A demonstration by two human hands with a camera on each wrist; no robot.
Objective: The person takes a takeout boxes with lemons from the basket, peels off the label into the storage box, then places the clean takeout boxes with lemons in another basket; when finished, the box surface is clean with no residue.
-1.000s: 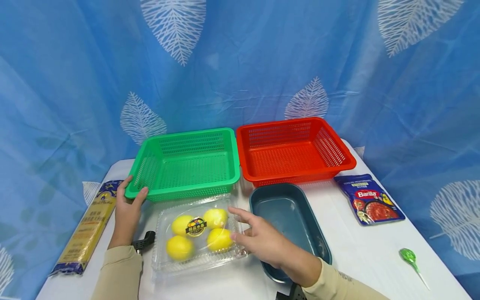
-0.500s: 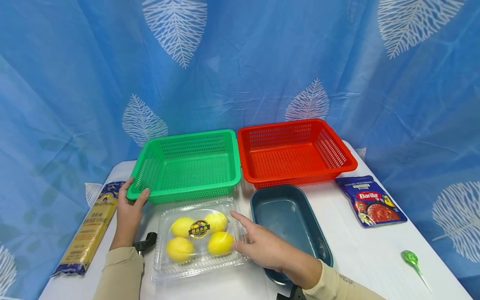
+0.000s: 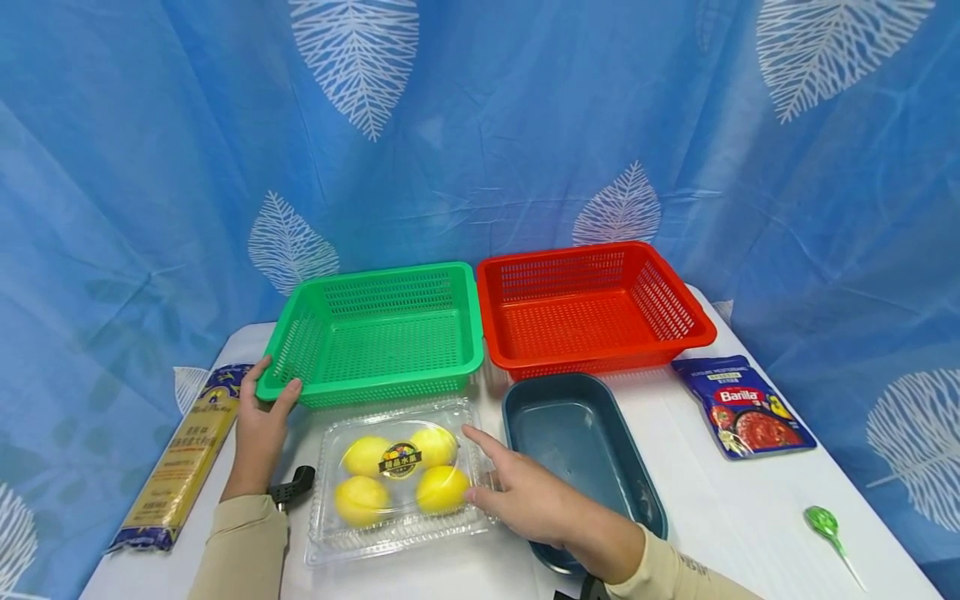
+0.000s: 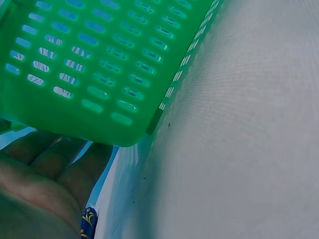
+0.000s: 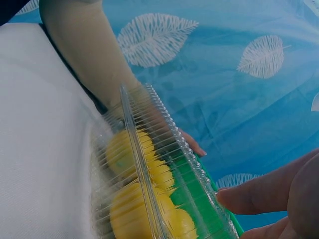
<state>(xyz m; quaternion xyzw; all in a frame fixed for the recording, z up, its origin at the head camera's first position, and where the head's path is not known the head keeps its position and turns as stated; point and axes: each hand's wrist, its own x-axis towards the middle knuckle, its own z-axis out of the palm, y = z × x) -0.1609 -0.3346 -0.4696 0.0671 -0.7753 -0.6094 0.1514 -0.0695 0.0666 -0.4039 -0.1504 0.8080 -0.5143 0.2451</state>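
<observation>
A transparent clamshell box (image 3: 397, 542) lies on the table, holding several lemons (image 3: 362, 502) under a lid with a dark label. My right hand (image 3: 536, 500) is at the box's right edge, index finger stretched along the side and thumb near the front right lemon; its other fingers are mostly hidden. In the right wrist view a fingertip (image 5: 232, 199) lies close against the ridged box rim (image 5: 174, 129). My left hand (image 3: 260, 429) holds the near left corner of the green basket (image 3: 375, 387), thumb on the front and fingers on the left side.
A red basket (image 3: 600, 362) stands right of the green one. A dark blue tray (image 3: 577, 442) sits partly under my right forearm. At the left lies a pasta packet (image 3: 180, 462); at the right are a Barilla sauce pouch (image 3: 750, 412) and a green lollipop (image 3: 822, 521).
The lemon box, blurred a second ago, now sits still and slightly nearer to me. My right index finger is straighter beside it. My left hand keeps its place on the green basket.
</observation>
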